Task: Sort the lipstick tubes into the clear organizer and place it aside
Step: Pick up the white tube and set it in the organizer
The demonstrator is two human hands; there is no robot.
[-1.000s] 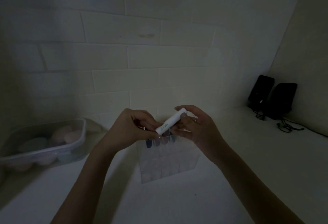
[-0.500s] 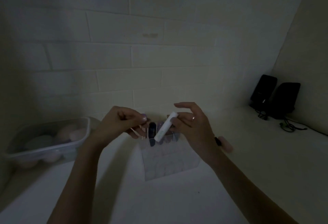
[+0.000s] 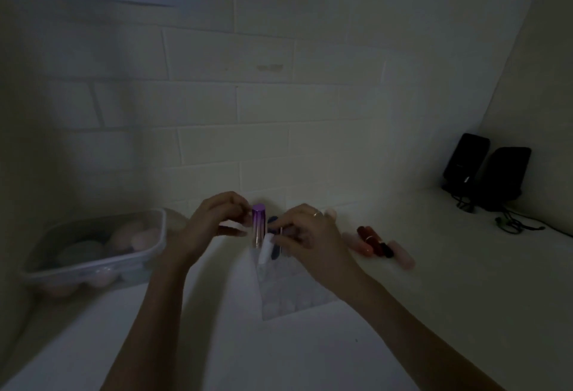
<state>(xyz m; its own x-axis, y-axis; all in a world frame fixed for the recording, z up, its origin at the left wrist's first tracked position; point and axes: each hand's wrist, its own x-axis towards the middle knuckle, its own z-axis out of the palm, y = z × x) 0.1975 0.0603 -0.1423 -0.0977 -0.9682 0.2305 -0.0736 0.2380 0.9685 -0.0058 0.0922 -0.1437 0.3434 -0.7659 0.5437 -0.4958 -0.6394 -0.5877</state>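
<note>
The clear organizer (image 3: pixel 297 300) stands on the white counter between my hands, with a dark blue tube (image 3: pixel 273 237) in a back slot. My left hand (image 3: pixel 210 226) pinches a purple lipstick tube (image 3: pixel 258 226), upright over the organizer's left corner. Fingers of my right hand (image 3: pixel 313 238) hold a white lipstick tube (image 3: pixel 265 252), which tilts down into a left slot. Several loose tubes, red and pink (image 3: pixel 372 243), lie on the counter right of my right hand. The lighting is dim and the slots are hard to make out.
A clear plastic tub (image 3: pixel 152 251) with pale round sponges sits at the left against the tiled wall. Two black speakers (image 3: pixel 486 170) with tangled cables (image 3: pixel 508 223) stand in the right corner.
The white tube has gone from level with my fingers down into the organizer. My left hand now holds a purple tube upright. The loose tubes at the right have come into view.
</note>
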